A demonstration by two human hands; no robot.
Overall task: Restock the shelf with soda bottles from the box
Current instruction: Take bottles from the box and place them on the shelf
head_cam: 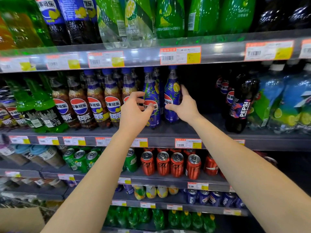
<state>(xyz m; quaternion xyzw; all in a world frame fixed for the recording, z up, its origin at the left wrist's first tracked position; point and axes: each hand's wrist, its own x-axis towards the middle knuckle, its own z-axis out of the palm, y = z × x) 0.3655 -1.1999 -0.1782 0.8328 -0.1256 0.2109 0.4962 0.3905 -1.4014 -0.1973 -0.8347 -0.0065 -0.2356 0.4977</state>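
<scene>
Two blue Pepsi bottles with bamboo-and-lemon labels stand side by side on the middle shelf [170,132]. My right hand [185,106] wraps the right blue bottle [171,91], thumb on its front and fingers behind it. My left hand [134,113] hovers at the left blue bottle [152,91] with curled fingers spread; only the thumb tip touches its label. A corner of the cardboard box [20,219] shows at the bottom left; its contents are hidden.
A dark gap [202,98] lies right of the held bottle, then black Pepsi Zero bottles [239,106]. Brown-labelled Pepsi bottles [96,101] fill the shelf to the left. Green and dark bottles stand on the shelf above, cans [168,163] on the one below.
</scene>
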